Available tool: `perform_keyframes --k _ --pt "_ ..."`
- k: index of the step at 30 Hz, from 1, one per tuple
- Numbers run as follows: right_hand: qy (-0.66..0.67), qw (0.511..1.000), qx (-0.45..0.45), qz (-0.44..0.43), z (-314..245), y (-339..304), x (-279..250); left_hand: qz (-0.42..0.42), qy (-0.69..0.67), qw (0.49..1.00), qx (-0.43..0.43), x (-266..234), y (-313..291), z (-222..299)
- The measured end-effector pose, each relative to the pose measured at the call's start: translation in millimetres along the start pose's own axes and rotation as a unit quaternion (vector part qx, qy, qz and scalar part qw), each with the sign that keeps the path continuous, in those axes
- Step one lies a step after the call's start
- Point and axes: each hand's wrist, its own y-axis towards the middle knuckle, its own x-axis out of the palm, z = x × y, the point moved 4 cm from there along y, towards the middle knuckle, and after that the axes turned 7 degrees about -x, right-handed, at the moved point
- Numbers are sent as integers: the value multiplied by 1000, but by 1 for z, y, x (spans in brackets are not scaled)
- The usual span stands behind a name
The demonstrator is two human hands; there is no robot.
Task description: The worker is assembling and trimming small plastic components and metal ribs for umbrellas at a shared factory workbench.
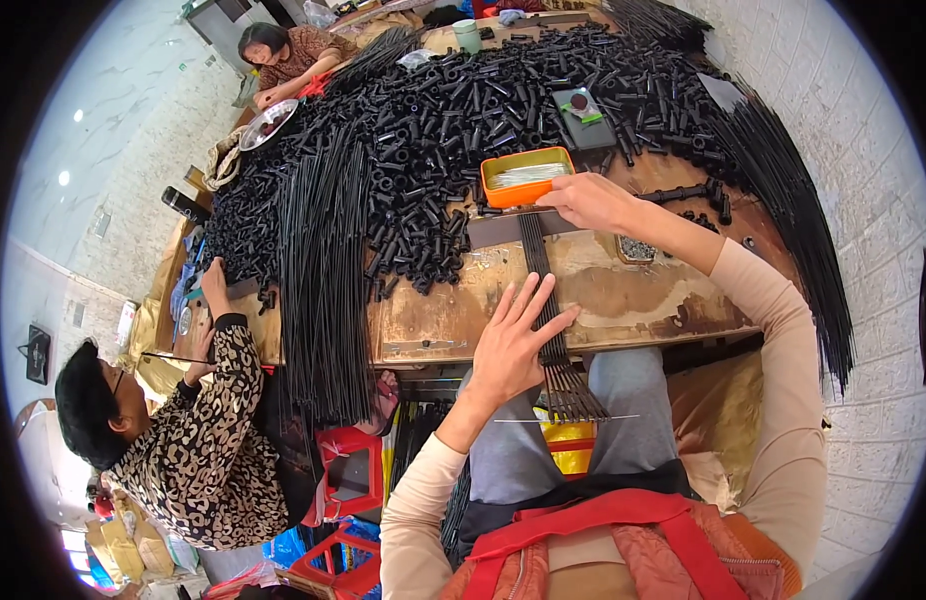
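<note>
My left hand lies flat with fingers spread on a bundle of thin black rods. The rods run from a grey-brown bar on the table over its near edge. Their near ends fan out above my lap, and a thin metal wire crosses them there. My right hand is at the right corner of an orange box, fingers closed together. Anything between those fingertips is hidden. Thin silvery pins or wires lie inside the box.
A heap of black tubular parts covers the table's far side. Long black rods overhang the edge at left, more at right. A small tray of metal bits sits by my right forearm. Two people work at left and far left.
</note>
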Motion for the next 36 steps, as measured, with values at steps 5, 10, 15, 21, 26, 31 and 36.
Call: perform_keyframes --k 5,10,15,21,26,31,36 --pt "-8 1000 0 -6 -2 -1 1 -5 -6 1000 -2 2 -1 -2" --pt "-13 1000 13 -12 -5 2 -4 -9 -8 1000 -7 0 -1 -3" --pt "-19 1000 2 6 -9 5 0 -13 -1 1000 -7 3 -2 -3" --pt "10 1000 1 16 2 6 7 -18 -14 1000 -9 0 -2 -2" --pt "32 998 -1 54 3 11 4 -23 -13 1000 -7 -1 -1 -2" --pt "35 998 -13 57 3 5 7 -23 -8 1000 -6 1 -2 -2" --pt "32 997 -9 65 3 9 9 -21 -20 999 -12 -1 -2 -2"
